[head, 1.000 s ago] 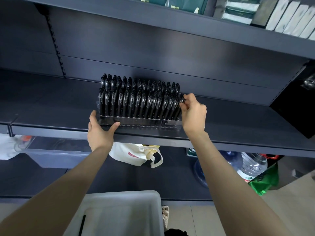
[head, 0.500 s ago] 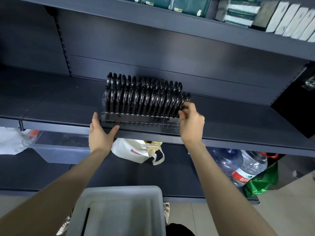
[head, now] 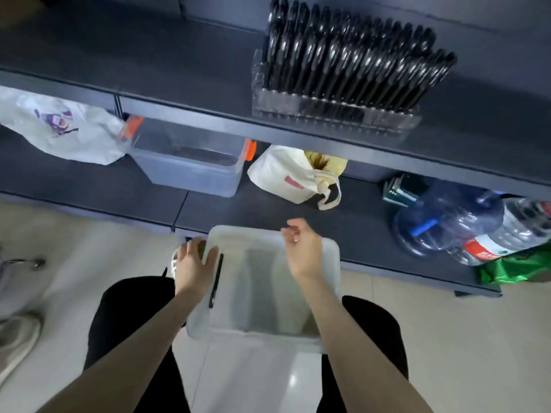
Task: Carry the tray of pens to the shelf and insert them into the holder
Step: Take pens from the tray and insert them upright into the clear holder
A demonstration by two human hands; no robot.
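A clear pen holder [head: 334, 114] stands on the dark shelf [head: 185, 70], packed with several rows of black pens [head: 351, 58]. Below me, on the floor, sits a translucent white tray [head: 331, 263]. One black pen [head: 215, 281] lies along its left inner wall. My left hand [head: 192, 263] grips the tray's far-left rim, fingers outside and thumb at the edge, right beside that pen. My right hand [head: 304, 251] hovers over the tray's far-right part with loosely curled fingers, holding nothing.
On the lower shelf [head: 372, 234] are a clear box with orange latches [head: 190, 165], a white plastic bag [head: 59, 129], a cream tote bag [head: 292, 177], large water bottles [head: 447, 219] and a green bag [head: 518, 266]. A shoe [head: 15, 338] lies at left.
Both hands left the pen holder and came down to the tray. My view tilted from the shelf down to the floor. The holder stays on the shelf.
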